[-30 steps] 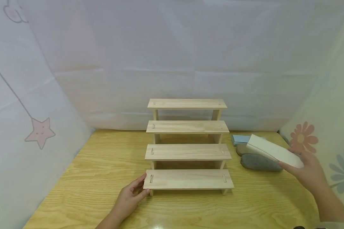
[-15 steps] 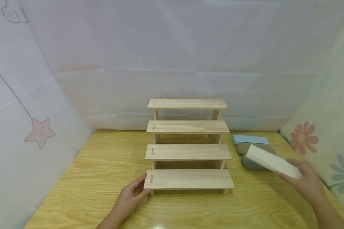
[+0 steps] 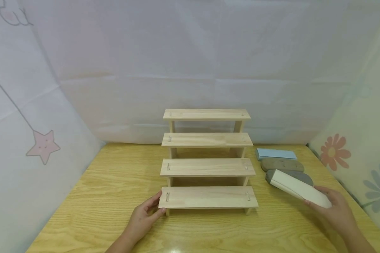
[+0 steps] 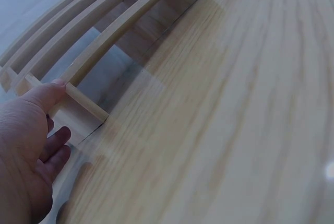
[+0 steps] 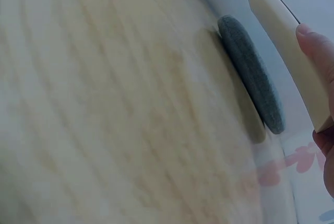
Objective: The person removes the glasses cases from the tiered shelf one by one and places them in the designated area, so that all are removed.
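A pale wooden stepped display stand (image 3: 208,167) faces me in the head view. At the left end of its lowest step my left hand (image 3: 142,218) grips the board, thumb on the front corner. The left wrist view shows that thumb (image 4: 46,94) against the wood, other fingers curled beside the leg. My right hand (image 3: 334,211) holds a cream glasses case (image 3: 299,188) by its right end, tilted and raised over the table. In the right wrist view the case (image 5: 287,41) sits between thumb and fingers, above a grey case (image 5: 253,75).
Right of the stand, a light blue glasses case (image 3: 276,154), a brown case (image 3: 282,164) and a dark grey case (image 3: 305,176) lie in a row on the wood-grain table (image 3: 92,196). Printed cloth walls (image 3: 190,70) stand around the back and sides.
My right hand has lowered the cream glasses case slightly toward me, uncovering more of the blue and brown cases behind it. My left hand stays at the stand.
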The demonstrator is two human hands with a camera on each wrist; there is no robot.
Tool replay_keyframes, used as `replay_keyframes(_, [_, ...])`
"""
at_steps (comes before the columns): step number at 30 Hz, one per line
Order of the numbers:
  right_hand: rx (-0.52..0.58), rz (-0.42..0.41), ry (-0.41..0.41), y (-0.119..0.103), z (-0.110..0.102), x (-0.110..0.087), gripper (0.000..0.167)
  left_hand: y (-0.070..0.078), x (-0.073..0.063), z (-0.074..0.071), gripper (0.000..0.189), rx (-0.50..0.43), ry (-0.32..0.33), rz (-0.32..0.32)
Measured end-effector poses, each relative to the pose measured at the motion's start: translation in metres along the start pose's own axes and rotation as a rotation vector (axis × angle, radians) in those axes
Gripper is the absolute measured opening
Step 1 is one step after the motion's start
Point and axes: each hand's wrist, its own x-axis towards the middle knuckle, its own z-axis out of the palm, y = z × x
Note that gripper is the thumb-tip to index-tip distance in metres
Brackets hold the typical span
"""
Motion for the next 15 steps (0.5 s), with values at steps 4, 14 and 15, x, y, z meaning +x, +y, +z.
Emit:
replay_keyframes(4, [-0.006, 0.002, 0.007, 0.003, 0.004, -0.005, 0.064, 0.0, 0.0, 0.0, 0.061, -0.004, 0.001, -0.001])
replay_keyframes(14, [0.039, 0.011, -0.001, 0.007, 0.015, -0.016, 0.063, 0.0, -0.001, 0.0, 0.062, -0.012, -0.001, 0.006])
replay_keyframes(15, [0.034, 0.009, -0.001, 0.007, 0.016, -0.017, 0.063, 0.001, -0.001, 0.0, 0.062, -0.011, -0.002, 0.009])
